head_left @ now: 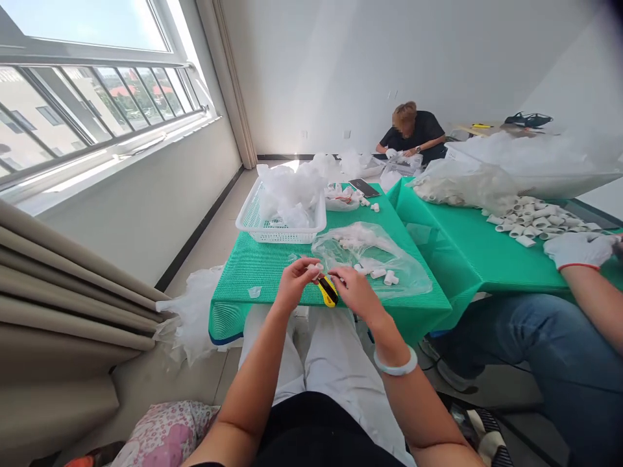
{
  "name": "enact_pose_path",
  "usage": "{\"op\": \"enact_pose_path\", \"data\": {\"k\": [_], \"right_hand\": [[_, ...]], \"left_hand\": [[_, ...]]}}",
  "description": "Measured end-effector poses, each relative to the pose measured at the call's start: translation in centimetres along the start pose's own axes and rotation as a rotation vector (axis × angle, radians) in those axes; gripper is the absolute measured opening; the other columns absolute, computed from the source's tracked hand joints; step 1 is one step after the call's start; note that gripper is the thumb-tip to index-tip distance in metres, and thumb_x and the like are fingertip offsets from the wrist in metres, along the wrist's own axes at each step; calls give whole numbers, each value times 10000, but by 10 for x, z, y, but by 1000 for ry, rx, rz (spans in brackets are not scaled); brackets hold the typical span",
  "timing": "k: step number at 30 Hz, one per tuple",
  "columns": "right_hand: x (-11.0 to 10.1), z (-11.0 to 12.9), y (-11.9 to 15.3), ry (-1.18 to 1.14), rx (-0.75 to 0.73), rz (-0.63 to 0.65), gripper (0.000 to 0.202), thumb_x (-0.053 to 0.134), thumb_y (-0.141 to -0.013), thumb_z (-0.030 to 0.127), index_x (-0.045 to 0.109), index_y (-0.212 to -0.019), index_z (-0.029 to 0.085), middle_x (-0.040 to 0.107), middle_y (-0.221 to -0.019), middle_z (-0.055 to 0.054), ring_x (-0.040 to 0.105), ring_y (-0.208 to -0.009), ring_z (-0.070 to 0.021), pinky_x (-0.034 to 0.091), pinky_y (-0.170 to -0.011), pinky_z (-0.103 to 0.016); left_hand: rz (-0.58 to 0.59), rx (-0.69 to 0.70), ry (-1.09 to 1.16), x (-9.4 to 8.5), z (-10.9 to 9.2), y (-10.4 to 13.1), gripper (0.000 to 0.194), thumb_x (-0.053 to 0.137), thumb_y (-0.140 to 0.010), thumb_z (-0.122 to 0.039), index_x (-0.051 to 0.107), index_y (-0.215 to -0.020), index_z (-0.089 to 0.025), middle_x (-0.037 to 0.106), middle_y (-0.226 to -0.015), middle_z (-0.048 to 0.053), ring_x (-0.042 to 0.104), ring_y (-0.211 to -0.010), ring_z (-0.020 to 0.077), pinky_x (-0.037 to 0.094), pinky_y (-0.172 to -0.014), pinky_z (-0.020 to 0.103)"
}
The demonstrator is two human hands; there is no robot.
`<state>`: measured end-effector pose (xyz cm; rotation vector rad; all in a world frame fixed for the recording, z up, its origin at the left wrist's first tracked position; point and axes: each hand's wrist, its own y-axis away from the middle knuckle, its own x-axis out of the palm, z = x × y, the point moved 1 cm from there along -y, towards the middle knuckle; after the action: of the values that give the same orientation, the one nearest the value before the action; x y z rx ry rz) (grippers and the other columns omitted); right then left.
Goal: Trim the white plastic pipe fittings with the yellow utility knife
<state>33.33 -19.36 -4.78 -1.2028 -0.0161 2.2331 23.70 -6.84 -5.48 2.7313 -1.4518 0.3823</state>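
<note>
Pinched in the fingers of my left hand [293, 284] is a small white plastic pipe fitting [318, 268], partly covered by the fingertips. My right hand [356, 288] is closed just to its right, thumb and fingers together; whatever they grip is too small to make out. Between the hands, at the front edge of the green-covered table [263, 266], is a yellow and black utility knife [328, 292]. A clear plastic bag [409, 275] lies beyond my right hand, with several white fittings [390, 278] in and around it.
A white basket [287, 235] heaped with clear film stands at the back left. A dark tablet-like object [364, 188] lies behind. On the right table is a pile of white pipe pieces [540, 217], beside a co-worker's gloved hand [581, 250]. Another person [418, 133] works by the wall.
</note>
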Motion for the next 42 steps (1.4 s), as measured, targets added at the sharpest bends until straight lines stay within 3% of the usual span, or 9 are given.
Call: {"op": "enact_pose_path", "data": {"k": [5, 10, 15, 18, 21, 28, 33, 39, 42], "right_hand": [[50, 7, -26, 197, 82, 39, 213, 548, -841, 313, 604, -1017, 206, 603, -969, -112, 562, -937, -250, 465, -746, -342], [52, -17, -30, 199, 192, -77, 210, 539, -826, 274, 593, -1015, 202, 584, -964, -134, 540, -970, -288, 465, -774, -405], [51, 3, -8, 38, -5, -291, 260, 402, -870, 195, 582, -1056, 218, 577, -1064, -109, 513, -1056, -252, 431, -914, -443], [63, 25, 8, -99, -77, -413, 291, 331, -884, 148, 581, -1006, 234, 590, -1001, -83, 550, -1009, -208, 463, -896, -405], [75, 31, 17, -130, -75, -475, 265, 340, -878, 132, 573, -960, 228, 585, -998, -83, 566, -982, -192, 484, -863, -378], [75, 8, 13, -133, -7, -519, 233, 349, -876, 150, 569, -908, 216, 594, -964, -88, 565, -983, -203, 476, -876, -405], [70, 8, 20, -164, -72, -536, 216, 366, -884, 163, 568, -930, 224, 589, -965, -78, 570, -961, -191, 486, -864, -397], [68, 9, 22, -118, -175, -416, 346, 341, -883, 108, 626, -1004, 262, 478, -1199, -88, 464, -1169, -225, 490, -893, -428], [74, 9, 17, -92, -125, -402, 345, 352, -883, 102, 647, -966, 259, 441, -1316, -71, 340, -1294, -250, 394, -1013, -498]], "left_hand": [[98, -106, 194, -33, 2, 8, 307, 803, -573, -317, 655, -781, -146, 651, -727, 11, 612, -705, 126, 480, -647, 255], [119, -136, 181, -39, 4, 8, 322, 796, -593, -352, 656, -799, -148, 665, -804, 44, 620, -792, 157, 492, -695, 278], [139, -131, 213, -43, 8, 10, 352, 740, -675, -384, 625, -919, -158, 663, -879, 66, 629, -868, 182, 480, -757, 298], [142, -126, 226, -45, 12, 10, 346, 744, -670, -373, 619, -911, -159, 660, -863, 57, 618, -820, 161, 472, -757, 294], [159, -99, 198, -44, 14, 9, 303, 730, -691, -367, 626, -878, -153, 656, -856, 54, 592, -778, 139, 461, -762, 290], [196, -94, 88, -40, 14, 7, 251, 697, -733, -350, 639, -879, -154, 657, -921, 65, 579, -876, 165, 426, -821, 289], [197, -72, 37, -40, 17, 4, 232, 664, -766, -346, 632, -887, -150, 644, -904, 58, 564, -838, 147, 422, -797, 270], [213, -57, -27, -39, 20, 2, 252, 633, -787, -376, 619, -899, -150, 615, -878, 45, 546, -800, 134, 424, -723, 242], [206, -29, -97, -37, 18, 3, 263, 636, -780, -392, 615, -882, -150, 610, -850, 40, 538, -785, 133, 422, -725, 246]]}}
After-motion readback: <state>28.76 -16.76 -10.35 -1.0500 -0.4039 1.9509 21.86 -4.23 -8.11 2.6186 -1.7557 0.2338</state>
